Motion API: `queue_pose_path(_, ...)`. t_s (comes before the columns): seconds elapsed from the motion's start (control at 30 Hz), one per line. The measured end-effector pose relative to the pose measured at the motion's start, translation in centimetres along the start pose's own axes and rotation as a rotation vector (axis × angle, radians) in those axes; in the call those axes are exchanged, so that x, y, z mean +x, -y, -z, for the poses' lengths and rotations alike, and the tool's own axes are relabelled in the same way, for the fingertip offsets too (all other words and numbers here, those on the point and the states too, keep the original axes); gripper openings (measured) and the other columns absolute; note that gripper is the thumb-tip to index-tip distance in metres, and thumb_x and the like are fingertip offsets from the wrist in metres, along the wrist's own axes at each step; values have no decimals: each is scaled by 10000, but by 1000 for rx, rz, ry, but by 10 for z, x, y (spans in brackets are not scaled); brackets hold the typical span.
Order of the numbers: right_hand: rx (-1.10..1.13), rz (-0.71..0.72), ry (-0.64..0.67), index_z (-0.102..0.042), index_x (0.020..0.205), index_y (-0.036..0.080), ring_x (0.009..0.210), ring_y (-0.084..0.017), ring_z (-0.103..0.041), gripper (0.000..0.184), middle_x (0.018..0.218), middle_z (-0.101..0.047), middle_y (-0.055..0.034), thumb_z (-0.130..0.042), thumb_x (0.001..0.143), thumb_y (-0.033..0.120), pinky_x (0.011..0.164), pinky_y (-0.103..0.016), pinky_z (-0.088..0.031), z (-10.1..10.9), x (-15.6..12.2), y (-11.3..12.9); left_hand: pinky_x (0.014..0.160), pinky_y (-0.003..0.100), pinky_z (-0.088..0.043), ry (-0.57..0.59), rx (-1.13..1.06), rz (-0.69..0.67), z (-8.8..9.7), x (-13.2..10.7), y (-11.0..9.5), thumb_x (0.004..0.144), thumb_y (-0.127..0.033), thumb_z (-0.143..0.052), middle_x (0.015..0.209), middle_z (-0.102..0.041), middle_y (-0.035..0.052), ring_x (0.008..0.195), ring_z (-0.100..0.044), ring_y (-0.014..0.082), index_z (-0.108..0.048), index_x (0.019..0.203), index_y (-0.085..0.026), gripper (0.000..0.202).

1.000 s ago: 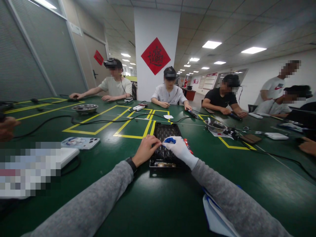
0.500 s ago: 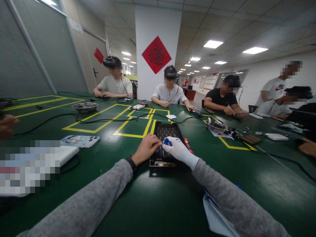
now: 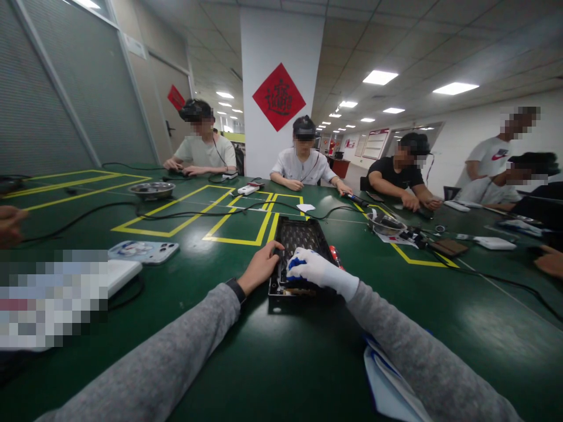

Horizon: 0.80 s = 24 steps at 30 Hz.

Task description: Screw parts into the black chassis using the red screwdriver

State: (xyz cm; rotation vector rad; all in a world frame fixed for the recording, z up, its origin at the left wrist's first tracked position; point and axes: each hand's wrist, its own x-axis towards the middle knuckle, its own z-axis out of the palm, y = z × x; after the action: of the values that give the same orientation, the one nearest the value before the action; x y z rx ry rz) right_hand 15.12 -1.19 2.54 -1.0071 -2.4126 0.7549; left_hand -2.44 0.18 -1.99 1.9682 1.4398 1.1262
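In front of me lies a shallow black case (image 3: pixel 303 231), with a perforated, mesh-like inside and a pale strip along its near end. My bare left hand (image 3: pixel 261 266) grips its left wall, fingertips bent over the rim. My right hand (image 3: pixel 315 268) wears a white glove with blue on the fingers. It reaches into the near half of the case with its fingers curled down; whatever is under them is hidden. A red object (image 3: pixel 335 255) sits against the case's right side, partly covered by the case and glove.
A phone (image 3: pixel 144 251) and a white device lie left. Metal bowls (image 3: pixel 152 190) (image 3: pixel 387 221) stand further off. A black cable (image 3: pixel 197 215) crosses the green table. Blue-and-white material (image 3: pixel 387 381) lies under my right forearm. Several people sit around the table.
My hands, close together over the case before, have come apart. The left has moved to the left rim; the right has turned fingers down, lower into the near part of the case.
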Motion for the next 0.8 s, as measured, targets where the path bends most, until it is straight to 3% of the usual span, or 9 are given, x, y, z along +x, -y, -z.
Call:
queue_pose_path(0.13,-7,13,44,-638,613,157,701,-124,-533,129,690,-581,1,-554,711,160,665,-225,-408,-4,3,-3,601,239,-353,-2,-18,-4,-1,0,0,705,-104,-394,695,-512,-20,645,-473,130,-575,965,-204,332)
queue_pose_path(0.3,4,45,91,-671,696,186,781,-138,-555,86,797,-625,2,-586,683,179,722,-222,-418,-8,5,-9,600,238,-349,-1,-20,5,-3,1,2,725,-118,-407,679,-520,-23,634,-469,127,-587,955,-201,303)
queue_pose_path(0.43,20,41,125,-681,703,186,803,-143,-565,86,799,-635,5,-605,664,186,745,-222,-419,-7,4,-8,578,240,-328,-99,53,-32,1,-2,-7,786,-279,-472,632,-484,-24,615,-447,130,-614,887,-197,192)
queue_pose_path(0.53,26,5,115,-674,693,173,784,-140,-571,81,776,-628,2,-599,671,194,718,-219,-428,-7,2,-3,626,252,-342,-171,75,-152,9,-13,-19,857,-382,-393,675,-496,1,666,-464,135,-634,747,-180,333)
queue_pose_path(0.7,26,-62,68,-658,712,159,696,-126,-569,87,728,-605,6,-580,682,185,616,-215,-428,-9,0,0,684,274,-337,-40,151,-359,20,-35,-30,895,-396,-336,673,-453,15,692,-445,135,-668,622,-191,476)
queue_pose_path(0.8,21,-77,52,-660,701,171,685,-129,-565,79,724,-611,5,-587,673,163,598,-219,-419,-11,1,-4,689,284,-331,13,163,-409,22,-39,-28,905,-396,-310,663,-431,17,691,-430,137,-684,625,-203,506)
